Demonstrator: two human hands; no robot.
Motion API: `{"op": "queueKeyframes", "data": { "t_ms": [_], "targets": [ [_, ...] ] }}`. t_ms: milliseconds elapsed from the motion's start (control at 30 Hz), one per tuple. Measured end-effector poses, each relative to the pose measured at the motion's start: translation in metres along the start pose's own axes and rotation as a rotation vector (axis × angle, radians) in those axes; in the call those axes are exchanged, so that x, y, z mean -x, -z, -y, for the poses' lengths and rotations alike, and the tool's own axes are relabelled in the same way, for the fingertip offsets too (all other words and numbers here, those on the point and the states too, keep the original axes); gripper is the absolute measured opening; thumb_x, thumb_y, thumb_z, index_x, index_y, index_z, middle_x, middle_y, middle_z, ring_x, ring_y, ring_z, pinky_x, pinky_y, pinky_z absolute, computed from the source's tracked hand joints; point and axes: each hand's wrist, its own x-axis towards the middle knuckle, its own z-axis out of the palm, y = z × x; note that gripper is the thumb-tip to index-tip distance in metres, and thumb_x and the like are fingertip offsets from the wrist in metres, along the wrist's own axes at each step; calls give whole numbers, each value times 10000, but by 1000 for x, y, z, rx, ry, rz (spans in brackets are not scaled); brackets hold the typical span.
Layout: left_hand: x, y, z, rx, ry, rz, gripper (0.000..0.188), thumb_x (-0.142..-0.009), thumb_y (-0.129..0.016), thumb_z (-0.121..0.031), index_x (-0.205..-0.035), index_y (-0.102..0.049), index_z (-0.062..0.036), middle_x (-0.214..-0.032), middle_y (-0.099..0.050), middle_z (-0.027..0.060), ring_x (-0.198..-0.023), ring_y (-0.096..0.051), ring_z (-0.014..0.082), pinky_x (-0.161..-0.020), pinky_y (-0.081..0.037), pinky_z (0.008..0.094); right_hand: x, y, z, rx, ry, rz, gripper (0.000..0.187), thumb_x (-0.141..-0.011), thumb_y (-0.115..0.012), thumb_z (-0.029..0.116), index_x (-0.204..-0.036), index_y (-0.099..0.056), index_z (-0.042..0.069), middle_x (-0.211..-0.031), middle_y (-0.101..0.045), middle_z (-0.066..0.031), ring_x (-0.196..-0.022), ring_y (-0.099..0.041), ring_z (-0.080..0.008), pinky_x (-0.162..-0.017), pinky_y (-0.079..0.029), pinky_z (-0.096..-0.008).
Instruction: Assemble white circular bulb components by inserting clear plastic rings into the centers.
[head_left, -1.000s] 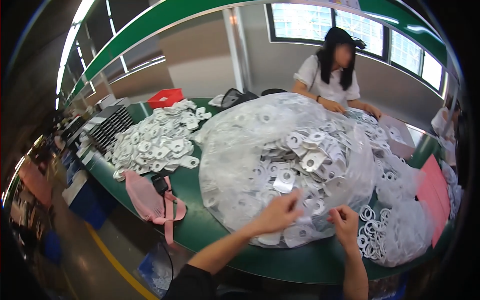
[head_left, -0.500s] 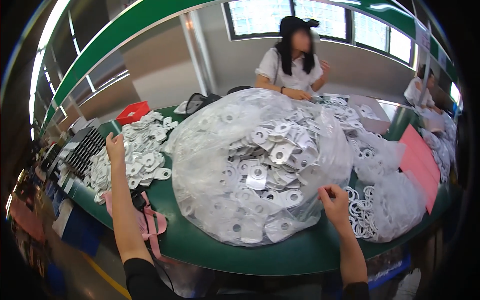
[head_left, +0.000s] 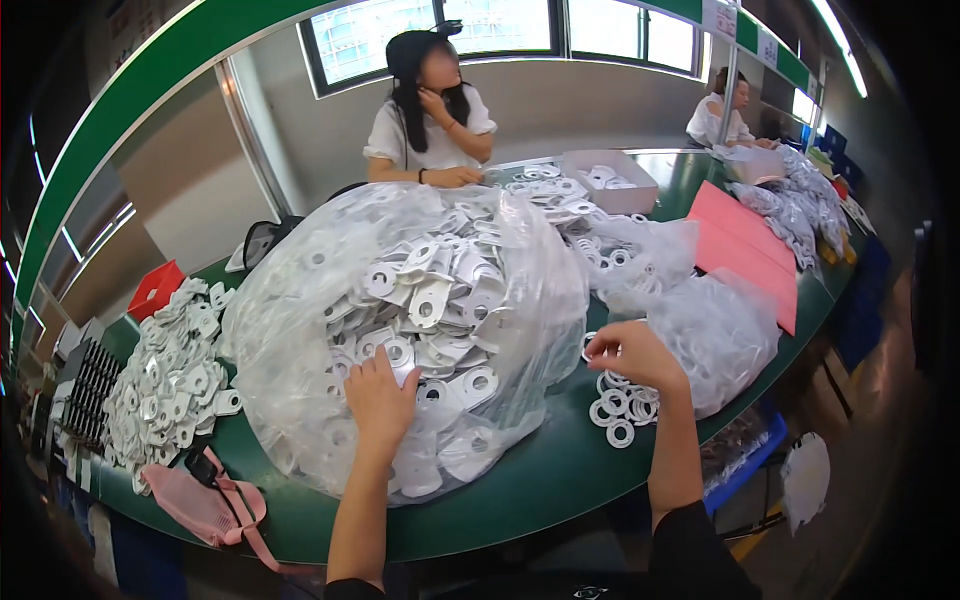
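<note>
A large clear plastic bag lies open on the table, heaped with white flat plates, each with a round hole. My left hand reaches into its opening, fingers and thumb closed around the edges of one white plate on the near side of the heap. To the right, my right hand hovers at a pile of white rings, its fingertips pinched on a white ring at the pile's far left edge. The fingers partly hide that ring.
Another pile of white plates lies left, by a red bin and stacked black trays. A pink strapped bag sits at the near edge. Right are plastic bags and a pink sheet. A co-worker sits opposite.
My left hand has moved from the left plate pile to a plate in the big bag. My right hand has shifted to the rings. The view has turned right.
</note>
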Motion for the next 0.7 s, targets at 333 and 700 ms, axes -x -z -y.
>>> {"op": "queueKeyframes", "data": {
  "t_ms": [333,700],
  "targets": [
    [3,3,-15,332,-57,-143,442,-731,-649,-59,-1136,-484,0,-880,-560,153,-792,-550,313,-695,-430,398,33,-30,-4,552,54,249,312,-630,-729,152,-920,-631,91,-903,-587,-64,-960,-524,-264,-819,-445,-367],
    [45,8,-72,1802,473,866,387,-861,-480,-28,-1216,-329,-56,-1174,-529,178,-892,-635,265,-534,-536,249,-11,3,25,-147,139,203,158,-726,-683,111,-825,-633,-2,-714,-644,-74,-639,-604,-147,-602,-475,-274]
  ]
}}
